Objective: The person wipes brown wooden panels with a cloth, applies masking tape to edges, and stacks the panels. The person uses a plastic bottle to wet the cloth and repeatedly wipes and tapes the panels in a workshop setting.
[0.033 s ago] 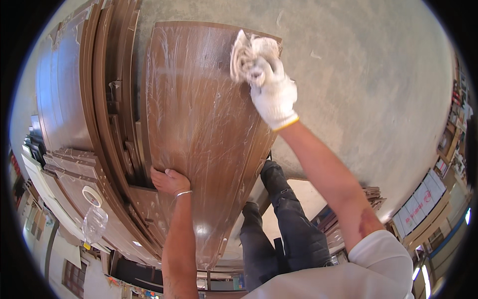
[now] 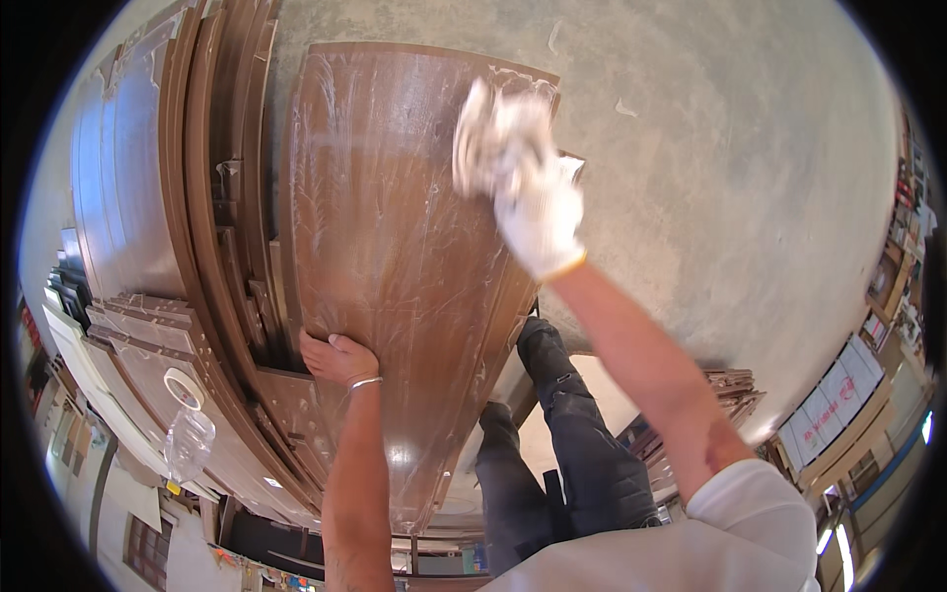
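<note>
A long brown wood-grain panel (image 2: 395, 227) lies in front of me, streaked with whitish smears. My right hand (image 2: 541, 217), in a white knit glove with a yellow cuff, is closed on a crumpled pale rag (image 2: 483, 148). Both are blurred by motion over the panel's far right part. My left hand (image 2: 340, 359) is bare, with a band at the wrist. It rests at the panel's left edge, fingers bent over the rim and thumb on top; the fingertips are partly hidden.
More brown panels (image 2: 187, 187) are stacked along the left. On the left stack lie a tape roll (image 2: 183, 388) and a clear plastic bottle (image 2: 187, 444). Grey concrete floor (image 2: 710, 197) spreads to the right. Other brown pieces (image 2: 725, 395) sit beyond my legs.
My gloved right hand and the rag have moved a short way toward me along the panel's right side. The left hand stays at the edge.
</note>
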`<state>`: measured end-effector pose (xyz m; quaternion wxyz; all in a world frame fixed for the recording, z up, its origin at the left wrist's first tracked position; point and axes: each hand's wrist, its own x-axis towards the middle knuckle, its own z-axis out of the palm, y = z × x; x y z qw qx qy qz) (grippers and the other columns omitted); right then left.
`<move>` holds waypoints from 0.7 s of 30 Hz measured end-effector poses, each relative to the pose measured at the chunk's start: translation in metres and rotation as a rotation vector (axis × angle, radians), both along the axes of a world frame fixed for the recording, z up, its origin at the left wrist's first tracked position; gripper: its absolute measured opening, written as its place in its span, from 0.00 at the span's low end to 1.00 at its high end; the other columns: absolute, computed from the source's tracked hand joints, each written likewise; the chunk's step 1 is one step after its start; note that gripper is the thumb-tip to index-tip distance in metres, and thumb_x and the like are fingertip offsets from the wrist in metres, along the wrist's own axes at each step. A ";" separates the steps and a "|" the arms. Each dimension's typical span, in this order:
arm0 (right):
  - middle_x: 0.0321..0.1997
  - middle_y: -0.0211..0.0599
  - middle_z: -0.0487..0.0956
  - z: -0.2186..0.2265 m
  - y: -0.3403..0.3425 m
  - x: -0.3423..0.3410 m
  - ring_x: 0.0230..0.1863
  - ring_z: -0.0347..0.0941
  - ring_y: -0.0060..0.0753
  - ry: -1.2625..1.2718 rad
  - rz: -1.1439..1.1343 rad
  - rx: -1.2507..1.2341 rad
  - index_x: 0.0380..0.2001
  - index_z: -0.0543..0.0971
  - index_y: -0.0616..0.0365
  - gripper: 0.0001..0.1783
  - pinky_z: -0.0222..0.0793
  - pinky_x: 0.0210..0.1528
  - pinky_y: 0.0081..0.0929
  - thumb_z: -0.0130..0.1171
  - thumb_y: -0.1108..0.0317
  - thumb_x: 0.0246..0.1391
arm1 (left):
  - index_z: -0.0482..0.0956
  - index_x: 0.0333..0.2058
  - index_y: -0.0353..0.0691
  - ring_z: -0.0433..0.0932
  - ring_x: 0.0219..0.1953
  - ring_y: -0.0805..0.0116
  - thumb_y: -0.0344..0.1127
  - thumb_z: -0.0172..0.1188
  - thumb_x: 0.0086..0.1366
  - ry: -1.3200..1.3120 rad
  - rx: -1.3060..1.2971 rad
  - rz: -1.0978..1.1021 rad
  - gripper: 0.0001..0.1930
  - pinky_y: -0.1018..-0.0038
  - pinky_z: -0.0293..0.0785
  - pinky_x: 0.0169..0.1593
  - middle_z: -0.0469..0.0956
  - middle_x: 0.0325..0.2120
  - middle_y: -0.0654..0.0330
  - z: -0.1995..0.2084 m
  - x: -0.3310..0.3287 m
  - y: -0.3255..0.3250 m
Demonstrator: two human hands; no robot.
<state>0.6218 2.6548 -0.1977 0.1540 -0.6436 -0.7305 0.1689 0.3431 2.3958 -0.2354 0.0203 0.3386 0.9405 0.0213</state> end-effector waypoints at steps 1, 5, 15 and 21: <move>0.50 0.41 0.79 0.006 -0.038 0.001 0.31 0.81 0.45 0.035 0.091 -0.060 0.52 0.79 0.44 0.20 0.78 0.30 0.45 0.66 0.67 0.55 | 0.65 0.68 0.31 0.67 0.65 0.34 0.46 0.47 0.68 0.004 0.009 -0.011 0.35 0.43 0.58 0.69 0.70 0.64 0.38 0.000 0.000 -0.001; 0.50 0.32 0.81 0.033 -0.197 0.009 0.33 0.82 0.45 0.414 0.356 -0.492 0.48 0.82 0.42 0.11 0.80 0.32 0.44 0.63 0.60 0.62 | 0.65 0.68 0.30 0.66 0.66 0.34 0.46 0.47 0.68 0.016 0.016 -0.027 0.35 0.43 0.58 0.69 0.70 0.64 0.38 0.001 0.001 0.001; 0.67 0.56 0.75 0.012 0.126 -0.007 0.48 0.85 0.59 -0.135 -0.145 0.018 0.65 0.72 0.57 0.26 0.82 0.48 0.52 0.56 0.66 0.66 | 0.64 0.68 0.29 0.65 0.67 0.34 0.47 0.45 0.69 -0.023 0.015 -0.009 0.35 0.42 0.56 0.70 0.69 0.65 0.36 0.003 0.006 0.002; 0.51 0.51 0.82 0.028 0.110 -0.069 0.40 0.86 0.53 -0.257 -0.069 -0.092 0.68 0.72 0.53 0.29 0.81 0.43 0.52 0.58 0.58 0.66 | 0.65 0.68 0.29 0.67 0.65 0.34 0.49 0.44 0.69 0.012 0.060 -0.021 0.35 0.42 0.57 0.69 0.71 0.62 0.37 0.002 0.007 0.002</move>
